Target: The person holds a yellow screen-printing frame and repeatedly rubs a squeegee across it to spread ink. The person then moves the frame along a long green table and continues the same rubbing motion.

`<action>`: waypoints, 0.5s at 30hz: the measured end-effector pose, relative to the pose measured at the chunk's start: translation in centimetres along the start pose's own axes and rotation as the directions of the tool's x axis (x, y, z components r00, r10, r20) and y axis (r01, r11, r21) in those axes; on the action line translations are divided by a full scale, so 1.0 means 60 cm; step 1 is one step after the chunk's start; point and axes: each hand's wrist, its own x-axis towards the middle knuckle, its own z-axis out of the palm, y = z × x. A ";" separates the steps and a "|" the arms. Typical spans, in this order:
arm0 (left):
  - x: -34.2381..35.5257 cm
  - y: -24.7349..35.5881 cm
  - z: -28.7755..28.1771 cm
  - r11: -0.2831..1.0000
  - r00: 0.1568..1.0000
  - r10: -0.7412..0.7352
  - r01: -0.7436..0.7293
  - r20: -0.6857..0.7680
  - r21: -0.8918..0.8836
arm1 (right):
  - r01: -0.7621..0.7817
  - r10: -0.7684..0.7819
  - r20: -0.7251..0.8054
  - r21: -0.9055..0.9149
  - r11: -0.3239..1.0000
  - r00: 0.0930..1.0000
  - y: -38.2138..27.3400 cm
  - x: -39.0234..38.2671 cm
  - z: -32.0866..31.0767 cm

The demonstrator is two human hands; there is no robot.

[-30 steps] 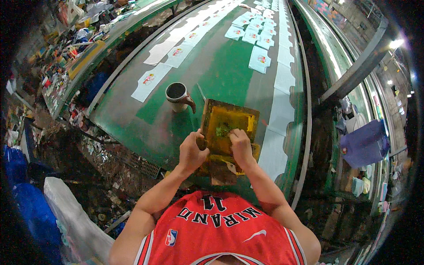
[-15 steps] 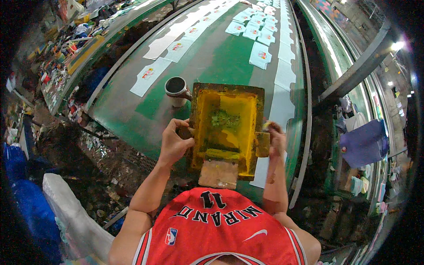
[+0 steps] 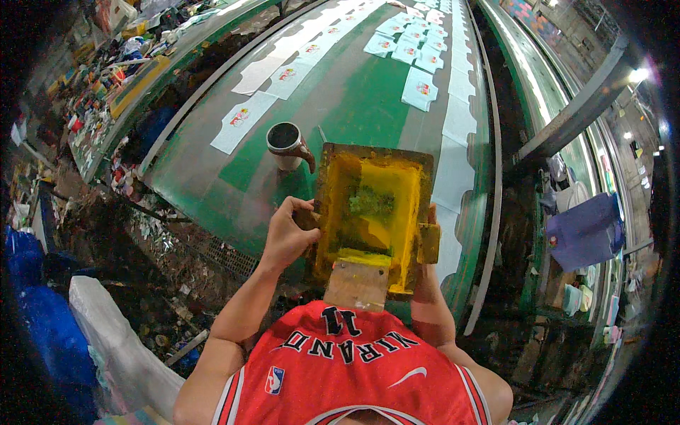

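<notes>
In front of my chest is a screen-printing frame (image 3: 379, 153), dark-edged with a yellow-stained mesh and a greenish patch in the middle. My left hand (image 3: 289, 232) is closed on its left edge, thumb and fingers pinching. Most of my right hand (image 3: 433, 214) is behind the frame's right side; only a little shows past the edge, so its grip is hidden. A wooden-handled squeegee (image 3: 358, 286) leans in the frame's near end, its handle toward my shirt. A small yellowish block (image 3: 428, 244) sticks out from the right edge.
A mug (image 3: 286, 150) with dark contents stands left of the frame on the long green table (image 3: 333, 106). Pale blue fabric pieces (image 3: 420, 90), several printed, lie in rows along it. A metal beam (image 3: 574, 99) and a purple cloth (image 3: 586, 230) are at the right; litter lies left.
The frame has shifted slightly right and toward me, with the squeegee in it. My left hand has moved along with it. My right hand has gone from beside the right edge to behind it.
</notes>
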 end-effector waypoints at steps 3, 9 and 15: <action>0.000 0.004 0.011 0.999 0.999 0.050 -0.050 0.013 0.017 | -0.005 0.004 -0.020 -0.019 1.000 1.000 0.017 -0.003 -0.003; 0.005 0.017 0.009 0.997 0.999 0.023 -0.026 0.047 0.068 | -0.006 0.005 -0.033 -0.025 1.000 0.999 0.033 -0.011 -0.003; 0.009 0.016 0.015 1.000 0.997 0.022 -0.022 0.068 0.007 | -0.020 0.017 -0.050 -0.057 0.998 0.999 0.059 -0.018 0.000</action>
